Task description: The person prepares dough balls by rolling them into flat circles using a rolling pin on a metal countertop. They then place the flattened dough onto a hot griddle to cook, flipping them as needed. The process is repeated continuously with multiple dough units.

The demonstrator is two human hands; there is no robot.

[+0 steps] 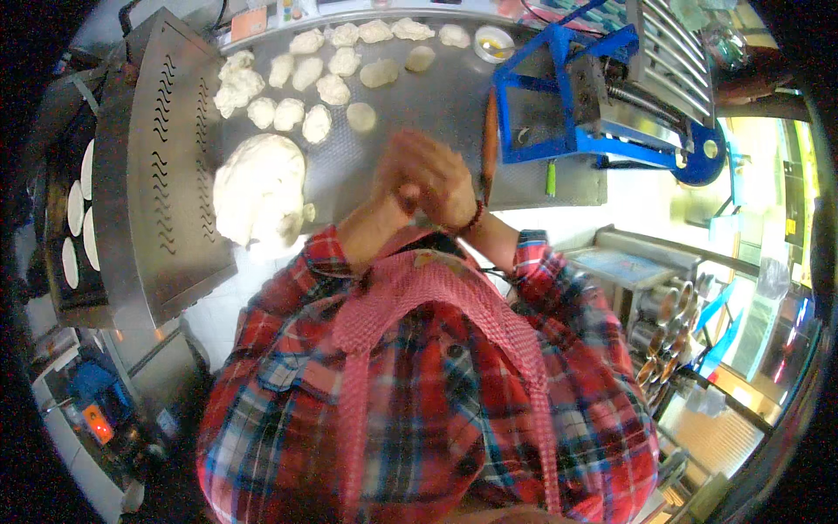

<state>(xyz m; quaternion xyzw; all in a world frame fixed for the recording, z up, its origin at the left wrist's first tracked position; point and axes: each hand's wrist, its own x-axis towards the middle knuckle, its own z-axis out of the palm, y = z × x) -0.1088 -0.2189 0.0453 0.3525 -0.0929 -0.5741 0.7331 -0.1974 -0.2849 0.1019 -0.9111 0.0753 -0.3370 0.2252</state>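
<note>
My left hand [396, 164] and my right hand [450, 187] are pressed together above the near side of the steel worktable [353, 160]. Both are blurred, and whether anything lies between the palms is hidden. A dark bead bracelet circles my right wrist. Left of my hands sits a large mound of pale dough [260, 183]. Beyond it, many small dough pieces are spread over the table, some rough like this one [332, 89], others smooth and flattened like the round [361, 116]. A wooden rolling pin [489, 141] lies just right of my right hand.
A blue-framed machine [566, 92] with metal rollers stands at the table's right, a green-handled tool [550, 178] beside it. A white bowl [492, 44] holds yellow liquid and a utensil. At left, flat dough rounds [76, 208] lie behind a slotted steel panel [167, 157]. Metal containers [658, 304] fill a lower-right rack.
</note>
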